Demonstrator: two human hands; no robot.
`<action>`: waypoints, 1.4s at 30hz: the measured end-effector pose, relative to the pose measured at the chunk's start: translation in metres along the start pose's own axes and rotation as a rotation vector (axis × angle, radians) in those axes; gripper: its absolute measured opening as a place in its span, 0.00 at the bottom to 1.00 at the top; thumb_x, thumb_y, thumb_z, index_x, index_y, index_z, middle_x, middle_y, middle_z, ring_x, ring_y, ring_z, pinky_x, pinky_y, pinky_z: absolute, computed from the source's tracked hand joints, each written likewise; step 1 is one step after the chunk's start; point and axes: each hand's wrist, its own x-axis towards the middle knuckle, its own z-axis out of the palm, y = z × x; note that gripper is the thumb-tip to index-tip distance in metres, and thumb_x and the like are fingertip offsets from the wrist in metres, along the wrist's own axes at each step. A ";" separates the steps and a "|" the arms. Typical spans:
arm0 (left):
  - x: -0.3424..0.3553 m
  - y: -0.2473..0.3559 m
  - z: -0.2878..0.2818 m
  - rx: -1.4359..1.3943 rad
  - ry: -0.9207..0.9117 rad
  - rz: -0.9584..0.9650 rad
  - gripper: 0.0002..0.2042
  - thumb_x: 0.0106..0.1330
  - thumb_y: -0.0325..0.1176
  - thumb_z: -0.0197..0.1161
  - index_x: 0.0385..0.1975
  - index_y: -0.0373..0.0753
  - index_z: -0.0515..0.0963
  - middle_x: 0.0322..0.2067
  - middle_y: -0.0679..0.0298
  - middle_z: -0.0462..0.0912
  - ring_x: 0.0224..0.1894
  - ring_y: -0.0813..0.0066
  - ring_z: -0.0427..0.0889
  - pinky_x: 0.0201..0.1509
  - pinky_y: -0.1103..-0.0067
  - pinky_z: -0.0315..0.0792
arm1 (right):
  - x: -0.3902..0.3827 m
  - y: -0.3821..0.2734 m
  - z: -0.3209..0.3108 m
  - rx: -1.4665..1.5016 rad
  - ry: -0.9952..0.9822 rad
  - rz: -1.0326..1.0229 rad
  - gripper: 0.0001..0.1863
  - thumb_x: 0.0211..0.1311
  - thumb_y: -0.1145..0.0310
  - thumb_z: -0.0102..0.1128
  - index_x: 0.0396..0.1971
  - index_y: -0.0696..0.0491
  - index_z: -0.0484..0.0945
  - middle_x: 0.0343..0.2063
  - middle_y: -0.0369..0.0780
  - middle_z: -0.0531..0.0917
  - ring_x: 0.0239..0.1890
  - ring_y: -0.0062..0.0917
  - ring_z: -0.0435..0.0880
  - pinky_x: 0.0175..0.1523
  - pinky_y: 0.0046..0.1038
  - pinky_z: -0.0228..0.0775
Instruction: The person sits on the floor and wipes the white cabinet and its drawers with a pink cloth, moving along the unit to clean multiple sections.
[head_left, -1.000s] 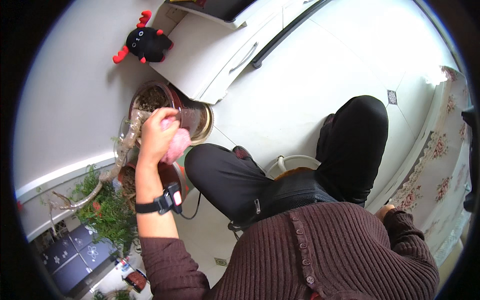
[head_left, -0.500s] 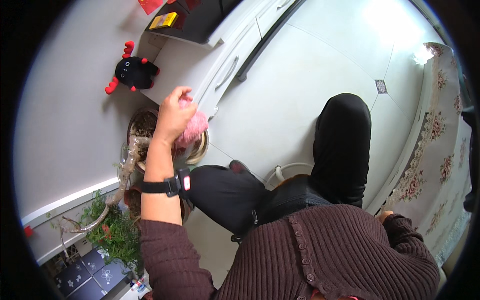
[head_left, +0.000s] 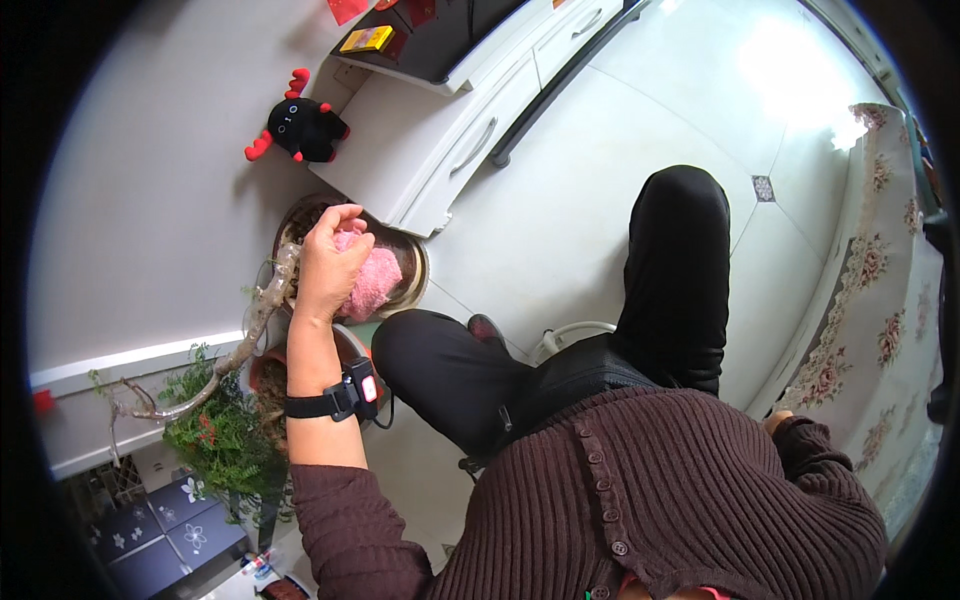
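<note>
The left hand (head_left: 330, 258) is raised and closed around a pink cloth (head_left: 372, 282); its grip is tight on the upper part of the cloth, and the rest of the cloth hangs down under the fingers. The cloth is over a round pot (head_left: 408, 262) that stands on the floor, just beside the white cabinet (head_left: 420, 150). A bare pale branch (head_left: 262, 308) rises beside the hand, close to the thumb side; I cannot tell if the hand touches it. A black band with a small device (head_left: 345, 398) sits on the left wrist.

The right hand (head_left: 774, 420) is low at the person's right side, mostly hidden behind the brown sleeve, so I cannot tell if its grip is open or closed, or if it has hold of anything.

On the cabinet lies a black plush toy (head_left: 300, 125) with red horns. A green plant (head_left: 215, 440) stands below the branch, near the wall.
</note>
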 end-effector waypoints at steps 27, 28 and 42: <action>0.071 -0.002 0.004 -0.364 0.006 -0.032 0.15 0.59 0.21 0.65 0.47 0.32 0.77 0.36 0.64 0.81 0.40 0.80 0.79 0.48 0.81 0.74 | -0.042 0.009 -0.113 0.015 -0.092 0.124 0.22 0.66 0.50 0.50 0.50 0.45 0.84 0.50 0.38 0.84 0.55 0.33 0.82 0.53 0.36 0.74; 0.078 -0.004 -0.005 -0.406 0.065 -0.019 0.14 0.60 0.21 0.65 0.47 0.32 0.78 0.36 0.65 0.81 0.39 0.81 0.78 0.48 0.82 0.74 | -0.042 0.014 -0.121 0.050 -0.020 0.132 0.20 0.63 0.52 0.53 0.48 0.44 0.85 0.48 0.38 0.85 0.52 0.33 0.83 0.51 0.35 0.76; 0.074 -0.060 -0.079 -0.983 0.536 -0.075 0.11 0.64 0.26 0.65 0.44 0.32 0.78 0.34 0.61 0.84 0.35 0.77 0.82 0.43 0.81 0.77 | -0.140 0.158 -0.338 -0.016 0.941 0.634 0.07 0.52 0.65 0.62 0.27 0.47 0.87 0.32 0.42 0.88 0.37 0.36 0.88 0.38 0.36 0.81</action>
